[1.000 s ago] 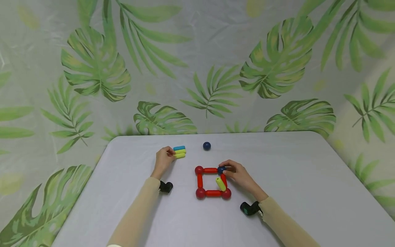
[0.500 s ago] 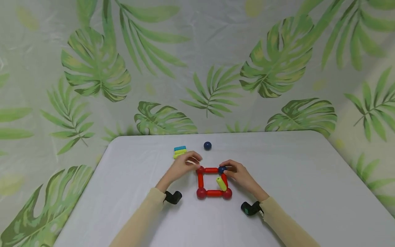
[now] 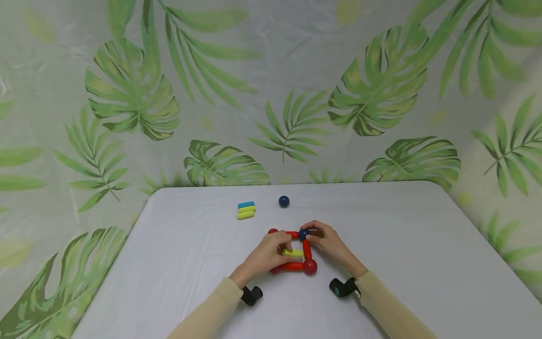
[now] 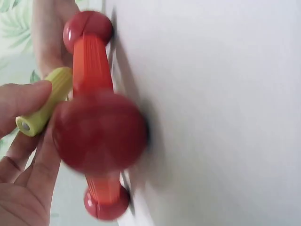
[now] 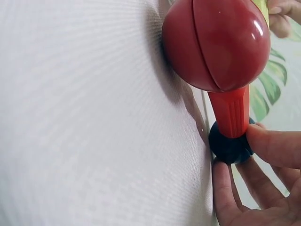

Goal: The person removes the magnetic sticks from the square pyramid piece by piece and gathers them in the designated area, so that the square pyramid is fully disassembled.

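Left hand: my left hand (image 3: pixel 271 253) pinches the yellow-green stick (image 3: pixel 293 253) inside the red square frame (image 3: pixel 310 266), near the table's (image 3: pixel 169 282) middle.
Right hand: my right hand (image 3: pixel 328 242) grips the dark blue ball (image 3: pixel 303 234) at the frame's far right corner.
Spare sticks: a blue and yellow-green stack (image 3: pixel 246 210) lies toward the far edge.
Loose ball: another blue ball (image 3: pixel 283 201) sits just right of it.

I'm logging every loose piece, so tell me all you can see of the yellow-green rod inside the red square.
The yellow-green rod is a short, ribbed, plastic-looking cylinder with a pale disc set in its end. It lies roughly level inside the red square frame, pinched by the left hand. Whether its far end touches the frame cannot be told.
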`<state>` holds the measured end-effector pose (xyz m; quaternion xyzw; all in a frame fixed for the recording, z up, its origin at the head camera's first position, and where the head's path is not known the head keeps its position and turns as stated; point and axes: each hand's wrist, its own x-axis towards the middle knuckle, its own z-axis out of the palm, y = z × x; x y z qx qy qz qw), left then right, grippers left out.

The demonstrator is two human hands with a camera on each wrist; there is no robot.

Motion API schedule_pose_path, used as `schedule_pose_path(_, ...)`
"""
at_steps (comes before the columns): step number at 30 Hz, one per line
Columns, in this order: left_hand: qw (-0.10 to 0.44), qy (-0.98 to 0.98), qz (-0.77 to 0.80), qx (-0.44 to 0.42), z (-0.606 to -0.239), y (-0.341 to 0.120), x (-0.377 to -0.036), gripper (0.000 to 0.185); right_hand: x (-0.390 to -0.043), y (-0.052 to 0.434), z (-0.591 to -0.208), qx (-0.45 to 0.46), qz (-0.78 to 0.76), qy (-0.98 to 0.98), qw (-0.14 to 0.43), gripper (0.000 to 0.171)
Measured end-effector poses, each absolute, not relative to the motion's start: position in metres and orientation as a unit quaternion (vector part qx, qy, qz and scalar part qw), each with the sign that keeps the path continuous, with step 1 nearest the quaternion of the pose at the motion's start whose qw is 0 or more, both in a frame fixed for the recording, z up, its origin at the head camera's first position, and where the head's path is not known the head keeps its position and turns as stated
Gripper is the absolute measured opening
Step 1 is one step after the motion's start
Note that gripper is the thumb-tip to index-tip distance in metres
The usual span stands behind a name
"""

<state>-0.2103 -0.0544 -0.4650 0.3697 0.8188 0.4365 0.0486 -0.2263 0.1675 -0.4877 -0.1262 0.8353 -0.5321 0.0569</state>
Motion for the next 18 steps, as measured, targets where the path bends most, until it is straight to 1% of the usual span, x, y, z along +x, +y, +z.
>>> schedule_pose_path(4,0.05,0.819,0.477,0.314,-0.465,-0.074,-0.214,0.017,-0.227,0.167,-0.488,-0.116,-0.532,0.836,0.062,0.025)
schedule_pose_path(6,0.039,0.823,0.496,0.274,-0.464,-0.086,-0.218,0.015,-0.227,0.168,-0.488,-0.114,-0.531,0.837,0.064,0.025)
schedule_pose_path(11,-0.035,0.844,0.514,0.146,-0.468,-0.118,-0.241,0.016,-0.228,0.169,-0.487,-0.114,-0.534,0.835,0.061,0.025)
schedule_pose_path(13,-0.054,0.853,0.509,0.105,-0.471,-0.129,-0.251,0.016,-0.227,0.169,-0.487,-0.116,-0.535,0.835,0.059,0.025)
schedule_pose_path(15,-0.057,0.865,0.493,0.078,-0.474,-0.139,-0.26,0.016,-0.227,0.169,-0.488,-0.117,-0.534,0.836,0.059,0.024)
schedule_pose_path(18,-0.048,0.883,0.462,0.062,-0.477,-0.149,-0.272,0.015,-0.228,0.168,-0.489,-0.116,-0.531,0.837,0.061,0.024)
